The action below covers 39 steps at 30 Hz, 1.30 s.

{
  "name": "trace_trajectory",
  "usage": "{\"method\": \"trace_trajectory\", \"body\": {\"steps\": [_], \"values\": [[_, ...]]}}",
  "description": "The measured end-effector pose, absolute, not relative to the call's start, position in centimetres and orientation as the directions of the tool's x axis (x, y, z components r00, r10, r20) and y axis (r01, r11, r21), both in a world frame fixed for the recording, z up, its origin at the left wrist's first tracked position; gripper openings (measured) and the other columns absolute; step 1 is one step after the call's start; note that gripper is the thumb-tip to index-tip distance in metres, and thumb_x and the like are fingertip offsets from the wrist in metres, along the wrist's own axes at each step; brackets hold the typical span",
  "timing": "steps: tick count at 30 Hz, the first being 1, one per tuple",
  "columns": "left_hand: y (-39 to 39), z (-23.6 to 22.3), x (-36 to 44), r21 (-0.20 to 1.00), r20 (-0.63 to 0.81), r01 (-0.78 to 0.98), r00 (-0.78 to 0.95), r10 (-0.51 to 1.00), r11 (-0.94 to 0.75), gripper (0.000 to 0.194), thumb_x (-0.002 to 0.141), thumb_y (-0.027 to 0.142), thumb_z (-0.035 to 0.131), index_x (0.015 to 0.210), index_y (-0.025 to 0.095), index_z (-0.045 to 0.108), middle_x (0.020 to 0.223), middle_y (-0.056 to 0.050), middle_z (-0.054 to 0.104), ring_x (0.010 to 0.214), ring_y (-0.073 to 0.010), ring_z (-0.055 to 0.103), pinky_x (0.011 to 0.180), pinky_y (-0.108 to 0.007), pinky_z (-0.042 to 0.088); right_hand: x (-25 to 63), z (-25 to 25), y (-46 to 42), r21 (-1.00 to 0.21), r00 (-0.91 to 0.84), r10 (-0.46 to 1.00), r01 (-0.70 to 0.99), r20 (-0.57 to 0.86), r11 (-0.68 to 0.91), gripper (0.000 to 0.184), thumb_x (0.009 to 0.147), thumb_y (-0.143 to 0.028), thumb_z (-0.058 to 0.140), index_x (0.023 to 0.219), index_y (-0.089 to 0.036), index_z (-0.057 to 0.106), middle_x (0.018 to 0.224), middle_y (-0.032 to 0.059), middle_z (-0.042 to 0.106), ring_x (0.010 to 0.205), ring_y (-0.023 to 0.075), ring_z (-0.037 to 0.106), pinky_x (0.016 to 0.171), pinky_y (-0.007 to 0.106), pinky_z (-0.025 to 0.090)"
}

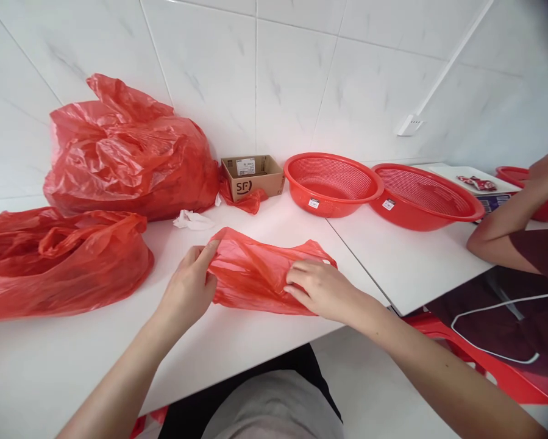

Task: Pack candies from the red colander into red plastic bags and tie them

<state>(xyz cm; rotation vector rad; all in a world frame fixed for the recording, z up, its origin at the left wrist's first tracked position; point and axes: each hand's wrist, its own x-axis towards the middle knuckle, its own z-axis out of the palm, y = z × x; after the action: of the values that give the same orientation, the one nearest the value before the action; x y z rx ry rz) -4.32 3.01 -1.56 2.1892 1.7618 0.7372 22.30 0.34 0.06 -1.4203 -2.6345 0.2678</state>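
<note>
From where I'm standing, the thin red bag [250, 268] is lying nearly flat on the white table [237, 341], stretching sideways between the person's two hands. The left hand [189, 283] is closing on its left end: the thumb is lying along the upper corner, and the film is running out from that pinch toward the right. The right hand [322, 289] is sitting over the bag's right part, inside its outline, with the fingers curling down and the thumb coming in beneath them. I can't tell whether those fingertips are nipping the film or merely pressing on it. Past the right knuckles, the bag's far right corner is showing, bearing a small white spot. Between the hands, the film is wrinkling into slanting folds.

Well to the left of the left hand, a bulging red bag [72, 268] is resting on the table, and a larger red sack [136, 158] is slumping behind it by the wall. A crumpled white scrap [194, 220] is lying beyond the left hand. Farther back, a cardboard box [255, 186] and two red baskets [342, 209] are standing in a row. At the right, another person's arm [502, 241] is bending over the table.
</note>
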Motion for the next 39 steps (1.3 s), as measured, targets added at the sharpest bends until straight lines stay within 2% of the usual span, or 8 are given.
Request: {"method": "trace_trajectory", "body": {"steps": [6,9,13,18,22,26,32,39], "values": [[1.6,-1.6,-1.9,0.938,-0.076,0.345,0.107,0.991,0.034,0.08,0.08,0.029,0.062,0.153,0.029,0.031,0.089,-0.001,0.063,0.072,-0.0177,0.059,0.069,-0.028,0.048,21.0,-2.1,2.2,-0.309,-0.531,0.846,0.814,-0.054,0.491,0.033,0.086,-0.008,0.055,0.111,-0.022,0.071,0.11,0.0071,0.07,0.098,0.0223,0.064,0.076,0.031,0.045],[1.3,-1.7,-2.3,0.954,-0.148,0.281,0.153,0.977,0.101,0.085,0.077,0.02,0.061,0.154,0.034,0.028,0.072,0.005,0.052,0.055,-0.0132,0.047,0.053,-0.022,0.041,22.6,-2.4,3.4,-0.338,-0.37,0.904,0.897,-0.215,0.287,0.062,0.078,-0.013,0.063,0.138,-0.027,0.057,0.123,0.009,0.067,0.084,0.0217,0.068,0.059,0.027,0.045],[1.6,-2.6,-3.6,0.854,0.005,0.517,0.1,0.995,-0.056,0.083,0.072,0.009,0.052,0.149,0.037,0.039,0.105,-0.005,0.054,0.076,-0.0161,0.058,0.061,-0.024,0.046,24.5,-0.1,3.6,-0.396,-0.319,0.883,0.902,-0.344,0.171,0.086,0.073,-0.04,0.075,0.151,-0.033,0.04,0.126,0.0079,0.067,0.073,0.0207,0.069,0.054,0.027,0.045],[1.5,-3.4,-2.8,0.808,0.136,0.573,0.042,0.99,-0.135,0.078,0.081,0.019,0.055,0.152,0.038,0.028,0.138,-0.009,0.044,0.11,-0.024,0.058,0.084,-0.036,0.052,23.2,2.4,2.7,-0.627,-0.544,0.773,0.736,-0.326,0.254,0.067,0.079,-0.048,0.069,0.142,-0.036,0.053,0.1,0.0022,0.074,0.07,0.0149,0.068,0.057,0.022,0.046],[-0.1,-4.3,-1.6,0.848,0.327,0.492,-0.196,0.924,-0.196,0.045,0.086,0.035,0.062,0.131,0.033,0.059,0.149,-0.009,0.037,0.143,-0.0289,0.033,0.114,-0.047,0.033,21.9,1.0,3.0,-0.669,-0.488,0.804,0.726,-0.339,0.159,0.068,0.086,-0.039,0.061,0.15,-0.034,0.041,0.101,0.0033,0.073,0.046,0.0083,0.057,0.042,0.019,0.041],[-1.7,-5.6,-1.3,0.91,0.206,0.413,-0.354,0.912,-0.045,0.037,0.082,0.044,0.069,0.116,0.03,0.069,0.156,-0.008,0.027,0.149,-0.0311,0.02,0.119,-0.049,0.025,21.9,-0.4,3.3,-0.758,-0.475,0.799,0.651,-0.368,0.038,0.08,0.085,-0.042,0.063,0.156,-0.037,0.026,0.103,0.0026,0.074,0.047,0.0092,0.062,0.042,0.018,0.044],[-1.4,-5.3,-1.8,0.975,-0.21,-0.108,-0.189,0.959,0.193,0.073,0.073,0.041,0.074,0.142,0.029,0.052,0.111,-0.009,0.069,0.094,-0.0254,0.067,0.082,-0.039,0.056,21.3,-1.0,3.4,-0.765,-0.544,0.766,0.635,-0.342,0.109,0.083,0.087,-0.041,0.063,0.158,-0.032,0.02,0.084,-0.0009,0.074,0.06,0.0132,0.067,0.051,0.02,0.046],[-0.6,-3.1,-6.7,0.945,-0.258,0.232,0.088,0.962,0.232,0.055,0.059,0.023,0.073,0.113,0.037,0.075,0.066,0.001,0.07,0.068,-0.0279,0.068,0.056,-0.034,0.057,23.9,1.8,4.7,-0.835,-0.545,0.795,0.543,-0.266,0.092,0.073,0.081,-0.043,0.071,0.145,-0.019,0.047,0.083,0.0037,0.074,0.069,0.018,0.07,0.058,0.025,0.052]]}}
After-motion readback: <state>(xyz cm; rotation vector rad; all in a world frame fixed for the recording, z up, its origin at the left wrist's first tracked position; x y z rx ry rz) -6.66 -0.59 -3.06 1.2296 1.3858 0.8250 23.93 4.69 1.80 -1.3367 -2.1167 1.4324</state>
